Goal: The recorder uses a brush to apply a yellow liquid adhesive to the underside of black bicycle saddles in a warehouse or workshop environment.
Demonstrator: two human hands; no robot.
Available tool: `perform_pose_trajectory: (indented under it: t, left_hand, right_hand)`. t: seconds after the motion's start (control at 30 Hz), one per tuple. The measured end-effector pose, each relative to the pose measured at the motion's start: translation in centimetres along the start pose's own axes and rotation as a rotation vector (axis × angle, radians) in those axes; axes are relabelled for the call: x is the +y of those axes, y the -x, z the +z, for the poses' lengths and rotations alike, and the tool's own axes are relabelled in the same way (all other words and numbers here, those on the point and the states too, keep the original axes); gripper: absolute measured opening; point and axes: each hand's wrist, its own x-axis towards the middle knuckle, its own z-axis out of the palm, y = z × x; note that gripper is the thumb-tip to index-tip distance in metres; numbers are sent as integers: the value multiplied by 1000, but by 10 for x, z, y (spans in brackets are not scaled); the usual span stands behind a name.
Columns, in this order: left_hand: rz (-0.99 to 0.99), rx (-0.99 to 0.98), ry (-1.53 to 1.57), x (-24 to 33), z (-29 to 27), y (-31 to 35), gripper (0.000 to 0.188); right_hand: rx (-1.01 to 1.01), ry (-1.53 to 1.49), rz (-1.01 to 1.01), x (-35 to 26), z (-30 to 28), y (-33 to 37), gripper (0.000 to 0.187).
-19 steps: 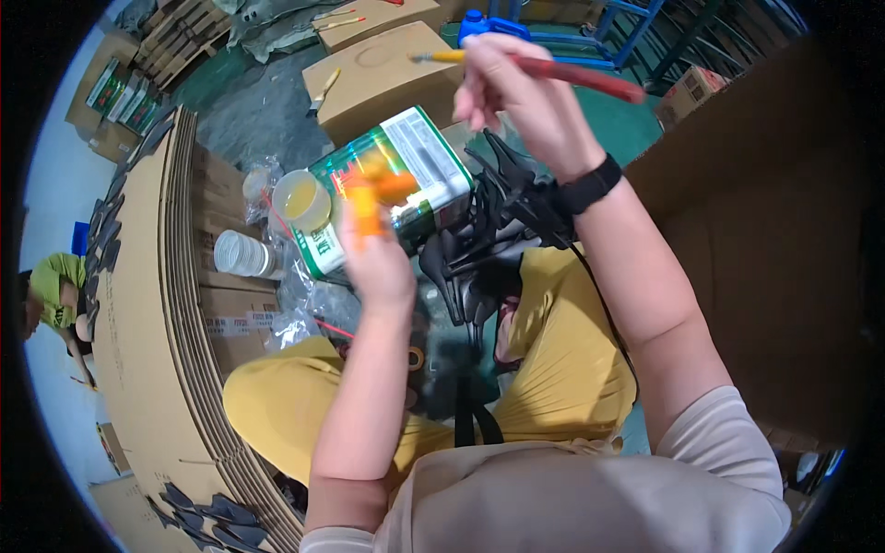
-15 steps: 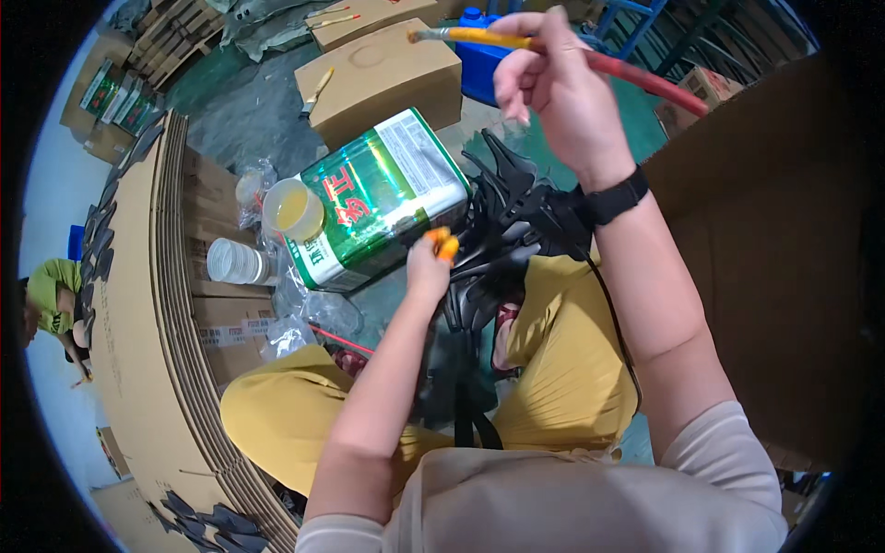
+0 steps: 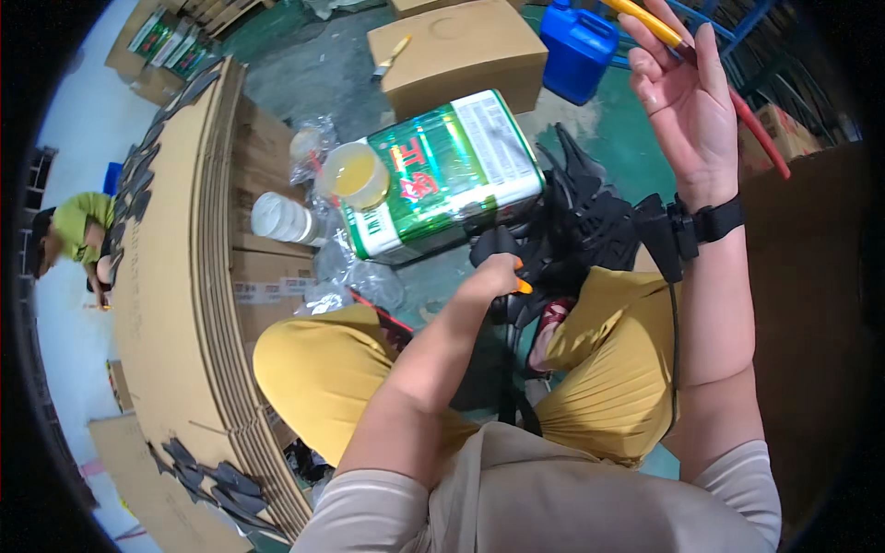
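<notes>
My right hand (image 3: 691, 124) is raised at the upper right, gripping a paintbrush (image 3: 761, 138) with a yellow and red handle. The brush's bristle end is outside the view. Low in the middle, my left hand (image 3: 496, 276) is closed, with orange covers on its fingertips. It pinches a dark flat piece (image 3: 494, 243) near a heap of similar black pieces (image 3: 595, 207). Just beyond lies a green and white metal tin (image 3: 452, 170) on its side. A clear plastic cup (image 3: 358, 175) of yellowish liquid stands on the tin's left end.
Flattened cardboard (image 3: 175, 276) stands on the left, with black pieces along its edge. White cups (image 3: 281, 219) sit beside it. Behind the tin are a carton (image 3: 461, 55) bearing another brush (image 3: 395, 55) and a blue jerrycan (image 3: 576, 55). A person in green (image 3: 81, 221) crouches far left.
My right hand has carried the brush up and right in the view. A dark piece now shows in my left hand's fingers. The whole view has shifted, with the tin appearing further right.
</notes>
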Motion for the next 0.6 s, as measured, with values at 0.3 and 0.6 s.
perform_pose_trajectory:
  t: [0.3, 0.6]
  left_hand:
    - [228, -282, 330, 58, -164, 150, 35]
    - [421, 320, 1100, 31, -187, 254, 49]
  right_hand:
    - [-227, 67, -182, -5, -12, -4, 37]
    - [-22, 594, -304, 16, 23, 7, 53]
